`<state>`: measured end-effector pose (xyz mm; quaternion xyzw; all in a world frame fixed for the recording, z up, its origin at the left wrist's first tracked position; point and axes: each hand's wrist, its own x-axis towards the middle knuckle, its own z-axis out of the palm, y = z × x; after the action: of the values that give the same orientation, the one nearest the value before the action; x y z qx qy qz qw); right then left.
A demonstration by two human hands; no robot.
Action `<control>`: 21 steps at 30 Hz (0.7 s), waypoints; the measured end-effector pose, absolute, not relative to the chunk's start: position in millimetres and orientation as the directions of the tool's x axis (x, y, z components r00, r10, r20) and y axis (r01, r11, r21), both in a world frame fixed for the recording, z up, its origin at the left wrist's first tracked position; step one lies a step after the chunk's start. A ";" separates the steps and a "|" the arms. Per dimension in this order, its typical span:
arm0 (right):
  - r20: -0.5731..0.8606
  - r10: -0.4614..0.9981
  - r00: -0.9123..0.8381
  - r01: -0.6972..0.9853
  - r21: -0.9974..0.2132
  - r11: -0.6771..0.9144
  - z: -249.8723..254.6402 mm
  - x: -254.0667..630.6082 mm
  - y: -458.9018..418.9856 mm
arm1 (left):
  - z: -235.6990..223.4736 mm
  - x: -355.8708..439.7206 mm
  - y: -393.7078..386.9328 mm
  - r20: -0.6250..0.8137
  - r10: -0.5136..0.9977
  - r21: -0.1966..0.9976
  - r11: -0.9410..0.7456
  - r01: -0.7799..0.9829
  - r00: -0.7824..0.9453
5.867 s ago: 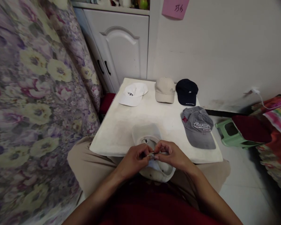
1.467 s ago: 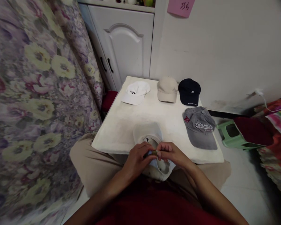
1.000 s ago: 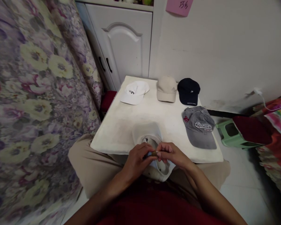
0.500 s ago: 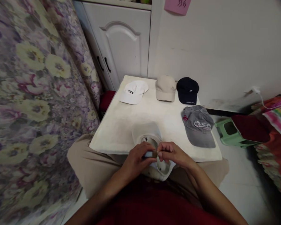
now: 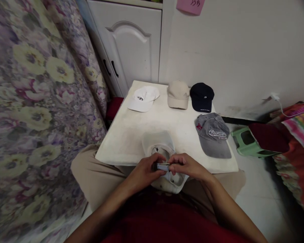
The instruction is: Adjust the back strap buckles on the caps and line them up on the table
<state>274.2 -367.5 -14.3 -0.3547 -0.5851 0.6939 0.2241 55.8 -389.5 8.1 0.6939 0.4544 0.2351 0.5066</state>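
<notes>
A pale cap (image 5: pixel 158 139) lies upside down at the near edge of the table, its brim pointing away from me and its back over my lap. My left hand (image 5: pixel 152 167) pinches the cap's light blue-grey back strap (image 5: pixel 163 167) between thumb and fingers. From the other side, my right hand (image 5: pixel 183 165) is closed on the strap by its buckle end, fingertips nearly meeting those of the left. The buckle itself is small and partly covered by my fingers.
On the cream-topped table (image 5: pixel 124 141) sit a white cap (image 5: pixel 144 98), a beige cap (image 5: pixel 178 94), a navy cap (image 5: pixel 202 97) and a grey cap (image 5: pixel 213 135). A floral curtain (image 5: pixel 40 118) hangs at left. A green stool (image 5: pixel 243 143) stands on the right.
My fingers have shifted slightly on the strap, showing more of its light band between the hands. The view has drifted a little; the other caps lie as before.
</notes>
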 end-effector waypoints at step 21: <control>-0.202 0.803 -0.560 0.177 -0.977 -0.122 -23.2 273.0 -369.2 | 15.2 57.2 -393.8 -0.117 0.852 0.891 -0.137 0.433 0.510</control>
<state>273.0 -369.2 -23.2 -0.3987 -0.6148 0.6341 0.2470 57.2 -393.8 15.2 0.7223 0.4449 0.2167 0.4832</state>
